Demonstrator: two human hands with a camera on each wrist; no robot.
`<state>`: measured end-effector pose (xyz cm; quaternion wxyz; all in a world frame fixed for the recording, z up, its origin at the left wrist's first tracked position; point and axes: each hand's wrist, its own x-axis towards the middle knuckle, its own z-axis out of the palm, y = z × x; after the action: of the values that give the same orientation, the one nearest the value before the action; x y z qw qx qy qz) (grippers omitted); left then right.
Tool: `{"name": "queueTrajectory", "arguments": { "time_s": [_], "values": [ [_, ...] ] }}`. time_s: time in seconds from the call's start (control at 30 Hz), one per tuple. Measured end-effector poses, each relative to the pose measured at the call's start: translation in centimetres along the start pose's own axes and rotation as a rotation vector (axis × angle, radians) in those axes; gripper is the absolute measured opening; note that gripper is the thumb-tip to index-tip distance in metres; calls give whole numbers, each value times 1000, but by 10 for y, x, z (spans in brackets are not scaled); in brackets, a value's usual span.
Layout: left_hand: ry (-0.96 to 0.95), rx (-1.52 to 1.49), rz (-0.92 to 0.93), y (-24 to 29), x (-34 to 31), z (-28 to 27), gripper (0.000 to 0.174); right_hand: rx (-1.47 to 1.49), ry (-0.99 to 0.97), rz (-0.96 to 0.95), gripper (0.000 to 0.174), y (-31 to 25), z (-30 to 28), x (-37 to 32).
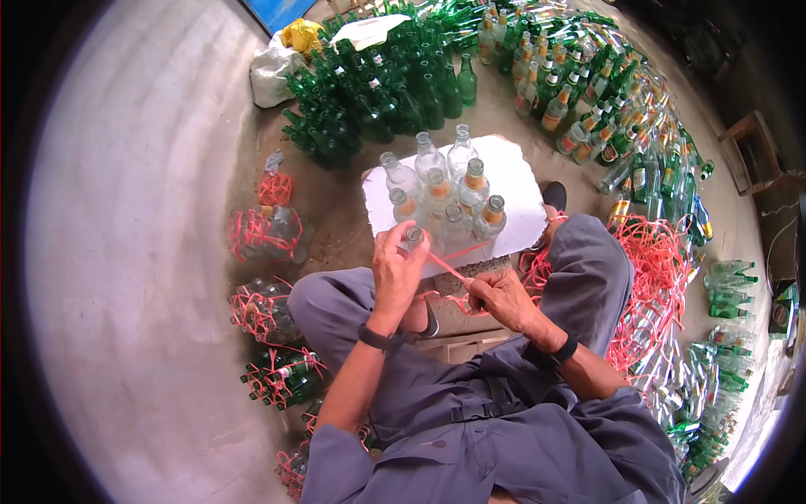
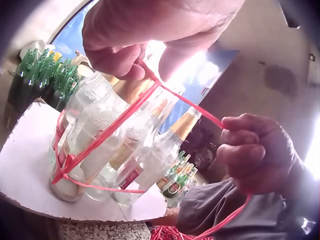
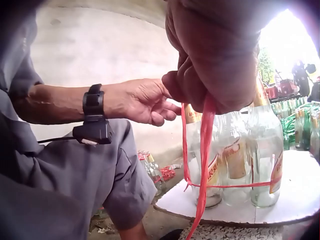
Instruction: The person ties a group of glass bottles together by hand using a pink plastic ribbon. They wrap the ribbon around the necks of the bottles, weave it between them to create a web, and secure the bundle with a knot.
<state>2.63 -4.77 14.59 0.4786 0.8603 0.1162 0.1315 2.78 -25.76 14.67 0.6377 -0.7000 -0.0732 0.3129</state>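
Several clear bottles (image 1: 438,191) stand grouped on a white board (image 1: 522,181). Red twine (image 2: 107,131) circles their lower part and rises up the side nearest the person. The left hand (image 1: 400,270) is at the neck of the nearest bottle and pinches the twine there, as the left wrist view shows (image 2: 150,35). To its right, the right hand (image 1: 505,301) grips the twine with curled fingers (image 2: 242,152), and a taut length runs between the hands. In the right wrist view the right hand (image 3: 215,55) hides some bottle tops.
Green bottles (image 1: 420,92) stand behind the board, and many mixed bottles (image 1: 579,109) lie and stand at the right. A heap of red twine (image 1: 655,277) lies by the right knee. Twine-tied bottle bundles (image 1: 262,233) line the left side. A wooden stool (image 1: 756,147) is at the far right.
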Motion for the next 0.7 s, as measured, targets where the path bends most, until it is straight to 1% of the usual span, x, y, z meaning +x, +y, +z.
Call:
{"name": "queueTrajectory", "arguments": {
  "time_s": [0.13, 0.2, 0.23, 0.27, 0.3, 0.33, 0.37, 0.4, 0.47, 0.5, 0.57, 0.63, 0.7],
  "values": [
    [-65, -113, -34, -9, 5, 9, 34, 11, -2, 0, 46, -14, 3, -4],
    [-27, -177, 89, -15, 7, 13, 29, 16, -9, -15, 46, -13, 1, -1],
    [-30, -176, 87, -18, 8, 13, 29, -20, 27, -20, 44, -6, -3, 3],
    [-86, -169, 77, -23, 9, 12, 27, -56, 62, -22, 42, -2, -8, 7],
    [-140, -163, 69, -26, 10, 10, 26, -23, 146, 62, 41, -9, -17, 11],
    [-143, -162, 67, -21, 11, 6, 26, -81, 151, -102, 40, -11, -29, 18],
    [-192, -205, 35, -16, 12, 2, 25, -140, 155, -267, 38, -14, -40, 24],
    [-239, -248, 5, -12, 14, -1, 23, -140, 156, -267, 38, -17, -45, 32],
    [-241, -241, 9, -12, 15, -3, 23, 80, 174, -10, 35, -21, -53, 44],
    [-247, -233, 11, -12, 15, -5, 22, 80, 175, -10, 35, -21, -52, 47],
    [-258, -180, 18, -14, 15, -9, 22, 272, 223, 93, 34, -20, -48, 52],
    [-267, -126, 24, -16, 15, -10, 22, 290, 249, 71, 35, -18, -42, 50],
    [-315, -128, -27, -16, 15, -12, 23, 312, 274, 48, 35, -21, -34, 46]
  ]
}}
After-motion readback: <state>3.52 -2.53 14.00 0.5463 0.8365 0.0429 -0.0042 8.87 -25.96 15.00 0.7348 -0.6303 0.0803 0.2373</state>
